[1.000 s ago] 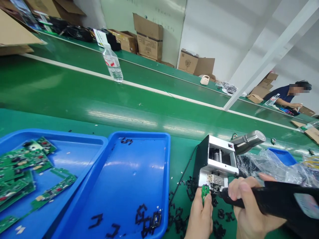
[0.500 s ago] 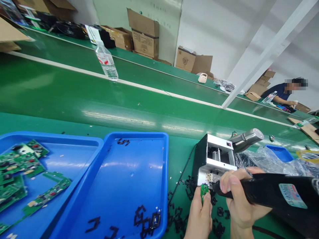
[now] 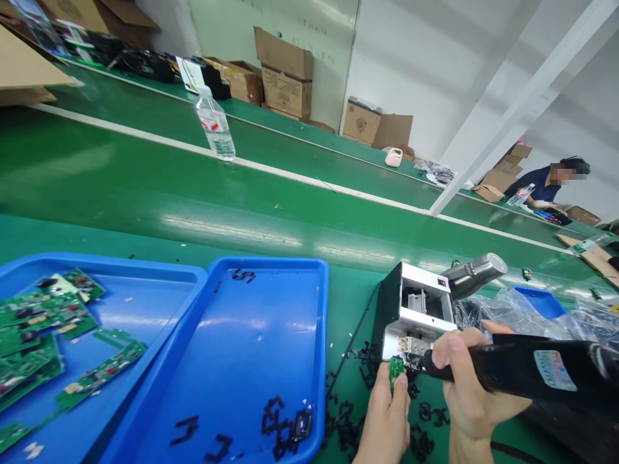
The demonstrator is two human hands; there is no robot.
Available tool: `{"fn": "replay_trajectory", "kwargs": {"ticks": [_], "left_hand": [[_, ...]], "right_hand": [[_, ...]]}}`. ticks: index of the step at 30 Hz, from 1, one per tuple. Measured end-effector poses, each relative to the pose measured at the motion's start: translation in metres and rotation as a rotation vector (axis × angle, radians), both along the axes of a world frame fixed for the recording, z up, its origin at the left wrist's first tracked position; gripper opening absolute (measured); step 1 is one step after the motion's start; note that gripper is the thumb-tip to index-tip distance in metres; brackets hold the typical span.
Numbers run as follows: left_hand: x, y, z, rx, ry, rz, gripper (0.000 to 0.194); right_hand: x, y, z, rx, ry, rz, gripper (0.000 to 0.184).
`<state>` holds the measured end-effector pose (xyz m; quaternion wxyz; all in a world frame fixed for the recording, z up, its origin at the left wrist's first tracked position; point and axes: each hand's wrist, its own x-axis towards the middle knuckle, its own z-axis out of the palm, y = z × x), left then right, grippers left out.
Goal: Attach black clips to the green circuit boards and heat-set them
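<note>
Along the green workbench (image 3: pixel 351 293), two blue plastic trays sit edge to edge on my left: the left-hand tray (image 3: pixel 155 296) has green circuit panels (image 3: pixel 43 316) piled at its left side, the right-hand tray (image 3: pixel 256 348) is nearly all bare blue plastic. To their right stands a silver-and-black screw feeder (image 3: pixel 425 317). My right hand (image 3: pixel 471 386) wraps around a black electric screwdriver (image 3: pixel 522 370); my left hand (image 3: pixel 389 419) is drawn to a narrow pinch, thumb and fingers holding a small green circuit board (image 3: pixel 395 372) just in front of the feeder. Whether the board touches the feeder, I cannot tell.

Compared with half a second ago, the screwdriver's nose sits slightly farther from the board, so I judge it isn't pressing there now. That nose points left, the tool's long axis running across from my right. The board's long axis runs away from me, its dark-tipped end toward the feeder. Smallest are the black plastic clips (image 3: pixel 345 419) strewn around.
</note>
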<state>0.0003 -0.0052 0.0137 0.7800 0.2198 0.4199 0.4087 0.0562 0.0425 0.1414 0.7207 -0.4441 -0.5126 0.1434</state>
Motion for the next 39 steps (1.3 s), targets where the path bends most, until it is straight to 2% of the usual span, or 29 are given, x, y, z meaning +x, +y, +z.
{"fn": "replay_trajectory", "kwargs": {"ticks": [7,12,16,20,23,27,32,39], "left_hand": [[-0.001,0.0,0.004,0.014,0.02,0.005,0.067],[-0.001,-0.001,0.003,-0.009,0.054,0.017,0.067],[-0.003,-0.001,0.004,-0.011,0.06,-0.006,0.06],[-0.003,0.0,0.007,0.031,0.036,-0.028,0.054],[-0.002,-0.001,0.007,0.031,0.007,-0.011,0.059],[-0.002,-0.002,0.003,0.049,0.016,0.009,0.065],[-0.002,-0.002,0.005,0.048,0.019,0.004,0.063],[-0.009,-0.002,0.011,-0.062,0.045,0.031,0.066]], "right_hand": [[0.01,0.006,-0.015,-0.051,-0.088,-0.069,0.027],[0.006,0.0,-0.011,-0.059,-0.003,0.023,0.03],[0.0,-0.011,-0.005,-0.073,0.065,0.035,0.036],[-0.008,-0.015,0.005,0.021,0.111,0.067,0.037],[-0.013,-0.012,0.009,0.038,0.048,0.107,0.039],[-0.016,-0.003,0.005,-0.042,-0.012,0.127,0.032],[-0.017,0.002,0.003,-0.022,0.002,0.137,0.03],[-0.018,0.005,-0.001,-0.038,-0.032,0.132,0.031]]}}
